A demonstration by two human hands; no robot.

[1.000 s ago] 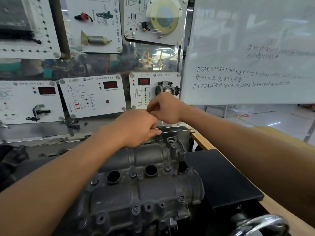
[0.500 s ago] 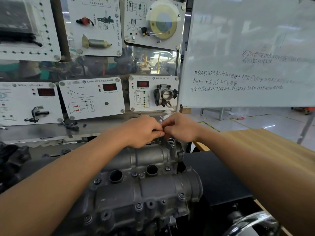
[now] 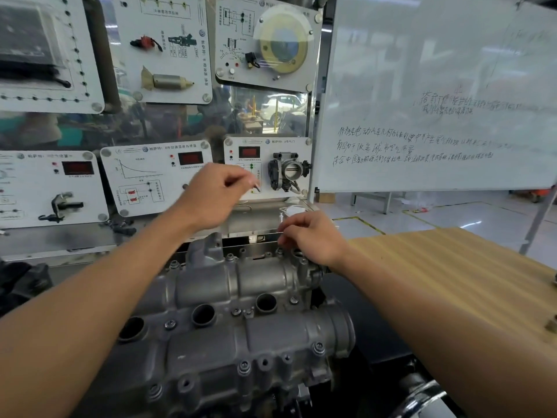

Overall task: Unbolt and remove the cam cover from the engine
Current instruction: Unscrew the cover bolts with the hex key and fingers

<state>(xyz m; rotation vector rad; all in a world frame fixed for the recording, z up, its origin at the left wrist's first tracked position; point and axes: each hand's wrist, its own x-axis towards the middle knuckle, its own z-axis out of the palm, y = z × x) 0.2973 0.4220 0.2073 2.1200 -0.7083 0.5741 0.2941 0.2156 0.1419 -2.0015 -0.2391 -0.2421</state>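
The grey cast cam cover (image 3: 241,285) lies on the engine in the lower middle, with three round plug holes along its middle. Several bolts (image 3: 319,348) sit in its front edge. My left hand (image 3: 217,194) is raised above the cover's far end, and its fingertips pinch a small metal piece that looks like a bolt (image 3: 257,186). My right hand (image 3: 313,236) is low at the cover's far right corner. Its curled fingers pinch a thin upright bolt (image 3: 281,218).
White training panels (image 3: 156,176) and a throttle body (image 3: 289,170) stand behind the engine above a metal shelf (image 3: 259,220). A whiteboard (image 3: 437,101) fills the upper right. A wooden tabletop (image 3: 452,267) and a black mat (image 3: 370,321) lie to the right.
My hands were together at the cover's far edge. My left hand has lifted up and to the left, holding the small piece. My right hand stays low at the far right corner.
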